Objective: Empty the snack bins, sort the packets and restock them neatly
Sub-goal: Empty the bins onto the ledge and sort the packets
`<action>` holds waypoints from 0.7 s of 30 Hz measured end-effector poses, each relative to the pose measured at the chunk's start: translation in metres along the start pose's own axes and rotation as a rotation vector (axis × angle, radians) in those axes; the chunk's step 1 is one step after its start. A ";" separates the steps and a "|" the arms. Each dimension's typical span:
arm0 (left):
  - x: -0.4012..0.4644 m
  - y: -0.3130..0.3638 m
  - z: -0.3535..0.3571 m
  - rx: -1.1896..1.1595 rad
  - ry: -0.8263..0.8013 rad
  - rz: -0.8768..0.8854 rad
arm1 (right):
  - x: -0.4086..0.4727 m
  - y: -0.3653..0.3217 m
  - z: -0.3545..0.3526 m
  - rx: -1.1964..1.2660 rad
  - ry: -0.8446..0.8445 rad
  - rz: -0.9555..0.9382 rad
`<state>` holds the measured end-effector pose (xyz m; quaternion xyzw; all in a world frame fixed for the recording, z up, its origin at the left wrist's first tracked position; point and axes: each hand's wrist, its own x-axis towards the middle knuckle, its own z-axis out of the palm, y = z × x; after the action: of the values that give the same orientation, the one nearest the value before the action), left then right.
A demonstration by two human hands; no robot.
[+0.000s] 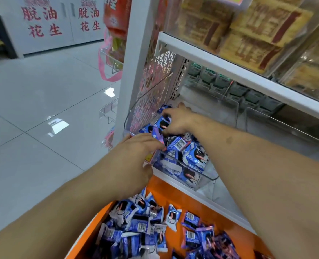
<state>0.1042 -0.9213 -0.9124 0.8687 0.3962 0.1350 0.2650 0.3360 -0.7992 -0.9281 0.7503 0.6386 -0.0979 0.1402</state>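
While both hands reach into the clear bin (183, 176), right hand (177, 120) gripping blue packets (162, 124), left hand (138, 144) flat, fingers extended.

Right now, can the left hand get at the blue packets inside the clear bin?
Probably yes. The left hand is at the open top of the clear bin, and the blue packets lie uncovered beside it.
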 end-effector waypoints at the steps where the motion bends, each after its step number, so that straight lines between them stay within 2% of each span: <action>1: 0.000 0.000 0.000 -0.001 -0.004 0.000 | 0.000 0.000 0.002 -0.015 -0.015 0.002; 4: 0.001 0.001 0.000 0.001 -0.011 -0.009 | 0.001 -0.002 0.008 -0.048 -0.024 0.004; 9: 0.001 0.003 -0.002 0.001 -0.022 -0.021 | -0.010 -0.006 0.010 0.030 0.171 -0.102; 13: 0.000 0.004 -0.003 0.008 -0.030 -0.019 | -0.023 -0.002 0.004 0.109 0.210 -0.108; 21: -0.003 0.009 -0.007 0.024 0.000 0.000 | -0.086 0.024 -0.041 0.591 0.395 -0.004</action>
<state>0.1045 -0.9255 -0.9016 0.8719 0.3976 0.1303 0.2546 0.3438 -0.8684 -0.8593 0.7618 0.5988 -0.1315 -0.2094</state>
